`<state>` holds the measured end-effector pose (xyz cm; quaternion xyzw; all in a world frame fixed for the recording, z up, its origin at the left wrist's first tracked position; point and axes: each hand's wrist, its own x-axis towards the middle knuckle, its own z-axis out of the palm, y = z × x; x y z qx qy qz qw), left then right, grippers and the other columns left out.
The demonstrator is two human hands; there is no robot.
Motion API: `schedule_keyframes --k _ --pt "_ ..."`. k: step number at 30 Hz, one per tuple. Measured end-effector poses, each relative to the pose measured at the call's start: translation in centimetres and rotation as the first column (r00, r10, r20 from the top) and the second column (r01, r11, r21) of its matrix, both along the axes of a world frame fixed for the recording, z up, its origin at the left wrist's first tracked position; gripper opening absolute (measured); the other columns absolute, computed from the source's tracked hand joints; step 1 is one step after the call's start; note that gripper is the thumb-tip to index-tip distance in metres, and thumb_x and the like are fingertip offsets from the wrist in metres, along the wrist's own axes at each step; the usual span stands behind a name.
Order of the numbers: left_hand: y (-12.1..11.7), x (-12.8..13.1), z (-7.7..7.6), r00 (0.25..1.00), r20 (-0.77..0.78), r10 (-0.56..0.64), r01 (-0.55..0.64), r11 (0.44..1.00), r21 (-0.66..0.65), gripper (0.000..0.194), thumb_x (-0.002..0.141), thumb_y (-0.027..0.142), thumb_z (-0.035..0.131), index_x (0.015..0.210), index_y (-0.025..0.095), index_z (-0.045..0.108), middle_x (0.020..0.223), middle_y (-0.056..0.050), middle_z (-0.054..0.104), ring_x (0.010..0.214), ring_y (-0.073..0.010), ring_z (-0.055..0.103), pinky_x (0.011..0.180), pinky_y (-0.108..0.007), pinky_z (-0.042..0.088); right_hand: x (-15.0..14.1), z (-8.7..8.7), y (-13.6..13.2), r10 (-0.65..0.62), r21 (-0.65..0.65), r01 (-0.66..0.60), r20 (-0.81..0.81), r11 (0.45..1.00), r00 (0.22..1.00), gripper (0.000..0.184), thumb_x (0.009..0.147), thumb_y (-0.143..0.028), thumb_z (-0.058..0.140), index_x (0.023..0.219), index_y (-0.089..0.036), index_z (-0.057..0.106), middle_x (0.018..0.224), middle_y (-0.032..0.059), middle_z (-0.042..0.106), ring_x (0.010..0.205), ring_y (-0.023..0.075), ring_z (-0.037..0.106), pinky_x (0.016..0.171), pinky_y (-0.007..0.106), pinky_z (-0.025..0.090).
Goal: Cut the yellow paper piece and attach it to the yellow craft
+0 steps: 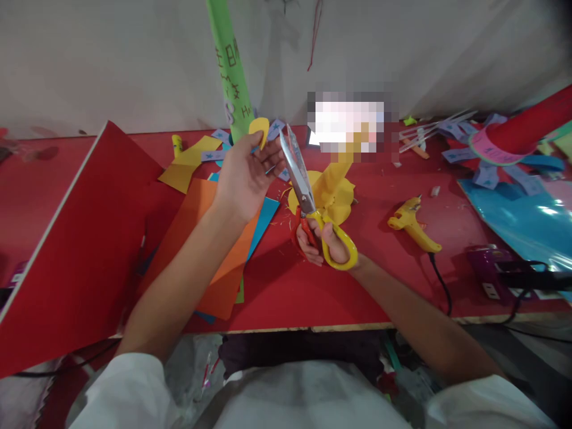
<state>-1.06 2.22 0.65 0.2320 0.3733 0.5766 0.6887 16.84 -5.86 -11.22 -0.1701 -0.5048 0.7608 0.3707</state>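
Observation:
My right hand [319,241] grips a pair of scissors [300,179] by its yellow and red handles, blades pointing up and away, nearly closed. My left hand [243,176] is raised above the table and pinches a small rounded piece of yellow paper [260,129] between thumb and fingers, just left of the blade tips. Behind the scissors lies a yellow paper flower shape [333,190] on the red table [277,286].
A large red sheet [84,244] leans at the left, with orange [214,250] and blue sheets beside it. A yellow glue gun [413,226] with black cord lies at right. Blue foil [527,220], a red paper roll [531,128], a green roll [230,65] and paper scraps fill the back.

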Motion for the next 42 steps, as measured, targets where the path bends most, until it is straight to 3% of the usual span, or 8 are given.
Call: schedule_keyframes --k 5,10,15,22,26,32,38,42 --pt "0.1 0.1 -0.1 0.999 0.031 0.032 -0.032 0.999 0.011 0.026 0.106 0.022 0.055 0.081 0.022 0.060 0.071 0.000 0.071 0.067 -0.0137 0.067 0.074 -0.028 0.059 -0.2 -0.4 -0.2 0.004 0.030 -0.003 -0.018 1.000 1.000 0.067 0.094 -0.091 0.050 0.086 -0.024 0.048 0.059 -0.0119 0.040 0.036 0.0052 0.028 0.035 0.020 0.032" --pt "-0.1 0.3 0.3 0.998 0.041 0.045 -0.047 0.997 0.060 0.032 0.106 0.017 0.051 0.075 0.020 0.056 0.062 0.004 0.059 0.052 -0.0086 0.055 0.054 -0.023 0.046 -0.1 -0.5 -0.8 0.000 0.023 0.000 0.022 1.000 1.000 0.066 0.094 -0.089 0.054 0.087 -0.023 0.049 0.062 -0.0116 0.040 0.040 0.0043 0.028 0.037 0.019 0.030" --pt "-0.4 0.4 0.8 0.995 0.048 0.083 -0.083 0.997 0.009 0.034 0.104 0.017 0.053 0.071 0.023 0.052 0.057 0.004 0.055 0.052 -0.0101 0.051 0.055 -0.026 0.046 0.1 -0.7 -1.2 0.029 0.034 -0.033 0.123 0.999 0.992 0.069 0.092 -0.092 0.053 0.085 -0.023 0.048 0.063 -0.0103 0.040 0.045 0.0051 0.032 0.040 0.019 0.031" --pt "-1.0 0.6 1.3 0.996 0.090 0.001 -0.002 1.000 0.011 0.034 0.107 0.021 0.049 0.073 0.026 0.051 0.045 0.007 0.035 0.043 -0.0118 0.031 0.057 -0.034 0.036 0.1 0.0 -1.6 0.044 0.052 -0.052 0.142 0.997 0.989 0.067 0.092 -0.089 0.057 0.087 -0.023 0.049 0.065 -0.0102 0.040 0.047 0.0053 0.032 0.042 0.020 0.029" --pt "-1.3 0.7 1.5 0.995 0.103 -0.006 0.007 1.000 -0.007 0.030 0.108 0.025 0.053 0.078 0.026 0.055 0.043 0.007 0.030 0.044 -0.0129 0.037 0.054 -0.031 0.036 -0.2 0.9 -1.9 0.068 0.043 -0.076 0.155 0.996 0.986 0.064 0.094 -0.086 0.060 0.087 -0.022 0.049 0.067 -0.0102 0.040 0.048 0.0047 0.033 0.043 0.020 0.028" --pt "-1.4 0.8 1.6 0.999 0.028 0.040 -0.039 0.999 -0.031 0.031 0.110 0.029 0.053 0.080 0.024 0.056 0.046 0.008 0.026 0.039 -0.0102 0.032 0.050 -0.027 0.038 -0.3 2.0 -2.0 0.083 0.043 -0.094 0.197 0.995 0.977 0.066 0.093 -0.088 0.058 0.086 -0.023 0.048 0.066 -0.0104 0.039 0.048 0.0053 0.034 0.044 0.021 0.028" --pt "-1.8 1.0 1.9 0.998 -0.030 0.058 -0.059 0.997 -0.046 0.033 0.109 0.032 0.056 0.077 0.025 0.055 0.046 0.009 0.023 0.037 -0.0098 0.028 0.048 -0.025 0.039 -0.1 1.5 -2.1 0.092 0.038 -0.104 0.233 0.994 0.968 0.069 0.091 -0.091 0.056 0.087 -0.023 0.048 0.065 -0.0104 0.040 0.049 0.0057 0.034 0.044 0.021 0.029" --pt "-1.9 1.0 2.0 0.999 0.036 0.041 -0.041 0.999 -0.007 0.039 0.110 0.026 0.050 0.072 0.024 0.052 0.045 0.008 0.021 0.037 -0.0083 0.025 0.046 -0.024 0.036 -0.3 1.4 -2.2 0.101 0.033 -0.110 0.210 0.993 0.972 0.068 0.091 -0.090 0.057 0.088 -0.023 0.049 0.066 -0.0104 0.040 0.049 0.0054 0.033 0.045 0.021 0.028"
